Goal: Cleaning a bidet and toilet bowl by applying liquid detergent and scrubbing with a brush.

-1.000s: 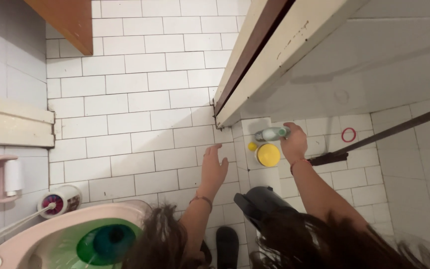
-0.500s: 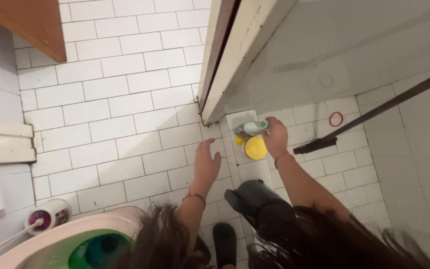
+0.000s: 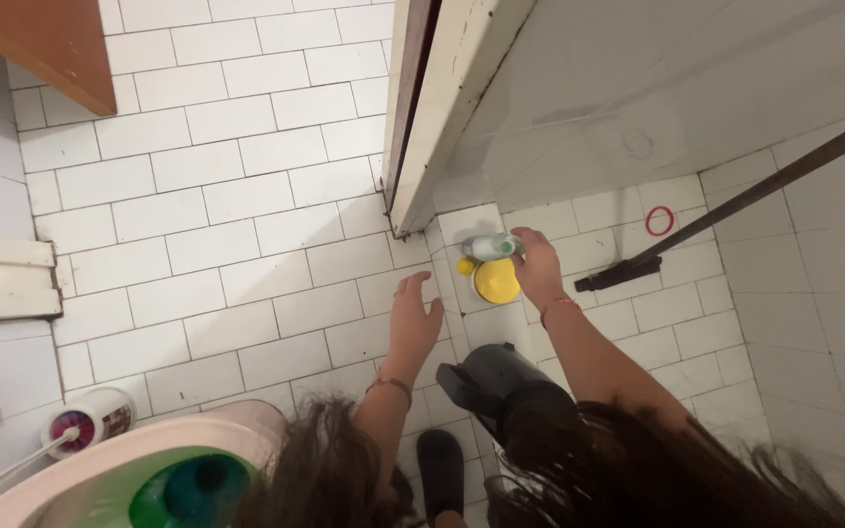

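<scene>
Head view. Since a second ago the right hand (image 3: 538, 266) has carried the pale green-and-white bottle (image 3: 490, 246) lower and nearer to the corner, where the raised tiled ledge (image 3: 471, 223) meets the foot of the door frame (image 3: 413, 210). The bottle lies tipped on its side in the fingers, just above the yellow round lid (image 3: 497, 280) and the small yellow ball-like thing (image 3: 465, 265) beside it. The hand is closed around the bottle's right end. Judged from this, the bottle is being set down among the other things on the ledge, but I cannot tell whether it touches the tile yet.

The left hand (image 3: 415, 315) hangs over the white floor tiles (image 3: 198, 244), fingers spread wide, holding nothing. It has shifted little between pictures, drifting slightly with the camera.

The frame has slid: the toilet bowl (image 3: 149, 474) with blue-green water now sits lower left, partly cut off by the edge.

Hard to make out: the person's dark hair (image 3: 579, 469) covers the lower middle and hides both forearms near the elbows. The dark bin (image 3: 486, 381) is half hidden behind it. The bottle's cap end is blurred. The long dark broom (image 3: 628, 274) runs out of frame at the upper right. The brush holder (image 3: 90, 420) at left is small, its contents unclear.
</scene>
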